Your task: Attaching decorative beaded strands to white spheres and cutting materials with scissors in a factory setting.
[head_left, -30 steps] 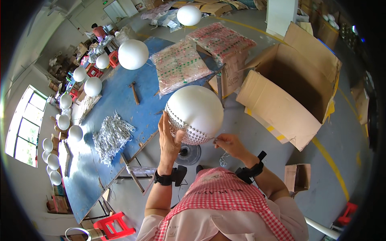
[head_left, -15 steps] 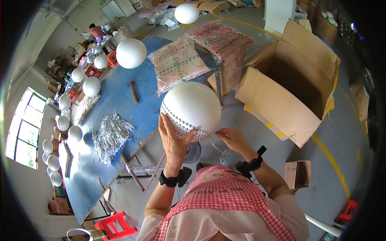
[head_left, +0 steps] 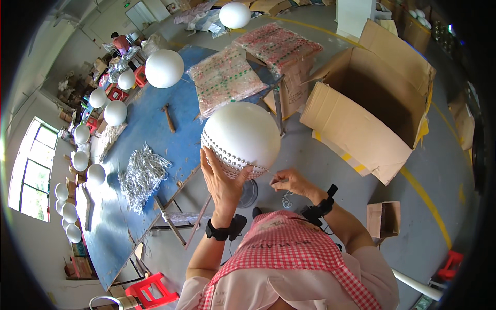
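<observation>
Left hand [head_left: 223,178] has its fingers [head_left: 209,160] spread wide and flat against the lower left side of a big white foam-looking ball [head_left: 241,135] sitting just above the centre of the frame, more cradling than gripping. Right hand [head_left: 288,181] is just below and right of it, fingers pinched narrow on something tiny, a pin or bead maybe, can't tell.

The ball looks light and stiff but probably dents easily, so I'd say an open palm underneath beats squeezing. The bottom band is covered in rows of small shiny studs [head_left: 227,157], likely bumpy and easy to knock loose, so the smooth upper part is the safer hold.

Behind it in the left half is the blue worktop [head_left: 150,124] with a silver tinsel heap [head_left: 142,173].
</observation>
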Demonstrator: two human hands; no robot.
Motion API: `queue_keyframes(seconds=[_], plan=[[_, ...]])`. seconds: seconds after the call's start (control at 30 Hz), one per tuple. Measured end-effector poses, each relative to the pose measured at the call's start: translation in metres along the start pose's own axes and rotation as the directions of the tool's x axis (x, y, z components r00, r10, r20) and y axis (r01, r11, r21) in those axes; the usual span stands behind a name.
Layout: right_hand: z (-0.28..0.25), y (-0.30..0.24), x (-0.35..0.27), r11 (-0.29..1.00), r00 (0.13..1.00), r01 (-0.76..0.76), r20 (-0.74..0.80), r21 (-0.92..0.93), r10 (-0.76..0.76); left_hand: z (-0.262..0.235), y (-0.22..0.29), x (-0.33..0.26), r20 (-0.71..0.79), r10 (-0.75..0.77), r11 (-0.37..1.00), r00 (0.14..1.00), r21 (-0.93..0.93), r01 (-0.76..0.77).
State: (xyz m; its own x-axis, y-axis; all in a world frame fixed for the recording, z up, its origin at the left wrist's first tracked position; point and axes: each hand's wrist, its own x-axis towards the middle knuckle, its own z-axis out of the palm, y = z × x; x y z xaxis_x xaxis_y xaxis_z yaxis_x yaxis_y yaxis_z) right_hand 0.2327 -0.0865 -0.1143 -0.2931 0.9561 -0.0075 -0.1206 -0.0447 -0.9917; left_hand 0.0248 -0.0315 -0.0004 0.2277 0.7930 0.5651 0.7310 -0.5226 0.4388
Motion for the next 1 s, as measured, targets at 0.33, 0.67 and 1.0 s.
queue_keyframes(seconds=[0.33,0.67,1.0], plan=[[-0.064,0.227,-0.181,0.347,0.786,-0.617,-0.527,-0.707,0.324,0.002,0.001,0.001,0.02,-0.043,0.999,0.999,0.006,0.043],[-0.106,0.187,-0.103,0.817,0.851,-0.307,-0.525,-0.488,0.006,0.008,0.001,-0.007,-0.002,0.006,0.999,1.0,0.043,-0.006],[-0.014,-0.006,0.022,0.994,0.998,0.016,-0.056,0.108,-0.01,0.01,0.001,-0.012,-0.02,0.011,0.994,1.0,0.11,-0.009]])
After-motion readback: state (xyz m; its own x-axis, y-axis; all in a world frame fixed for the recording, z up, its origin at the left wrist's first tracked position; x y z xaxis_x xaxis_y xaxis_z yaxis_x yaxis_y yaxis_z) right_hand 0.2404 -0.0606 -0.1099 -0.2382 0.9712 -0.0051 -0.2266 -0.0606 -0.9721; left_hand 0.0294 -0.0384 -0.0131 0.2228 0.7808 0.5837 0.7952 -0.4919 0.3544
